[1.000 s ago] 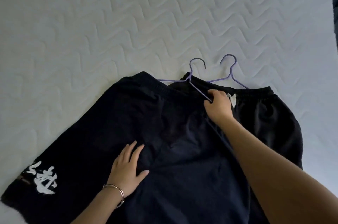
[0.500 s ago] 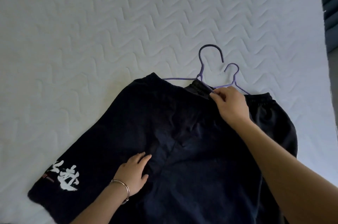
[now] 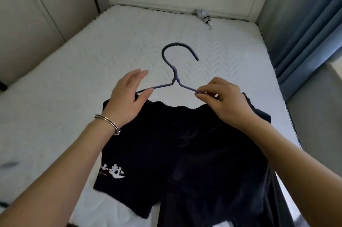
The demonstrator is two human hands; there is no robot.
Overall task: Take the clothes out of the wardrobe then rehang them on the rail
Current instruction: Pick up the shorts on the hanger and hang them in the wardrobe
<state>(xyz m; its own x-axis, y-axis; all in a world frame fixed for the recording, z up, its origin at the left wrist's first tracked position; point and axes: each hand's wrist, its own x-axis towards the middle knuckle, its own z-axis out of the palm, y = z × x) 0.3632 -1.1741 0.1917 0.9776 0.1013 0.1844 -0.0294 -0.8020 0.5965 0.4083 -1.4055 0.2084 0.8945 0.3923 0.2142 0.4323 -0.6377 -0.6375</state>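
White mattress [image 3: 74, 115] bearing dark shorts [image 3: 185, 143], raised at the waistband on a purple hanger [image 3: 174, 78]. Left hand [image 3: 127, 100] pinches one hanger arm, remaining fingers spread; right hand [image 3: 222, 102] pinches the other arm, closed. Risk: the shorts may slide off if the hanger tilts, their hold on it being unclear.

white brush-style characters on the black shorts [image 3: 166, 143], not readable.

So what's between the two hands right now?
In the head view, only the hanger's neck spans between the left hand and right hand; the white mattress lies behind.
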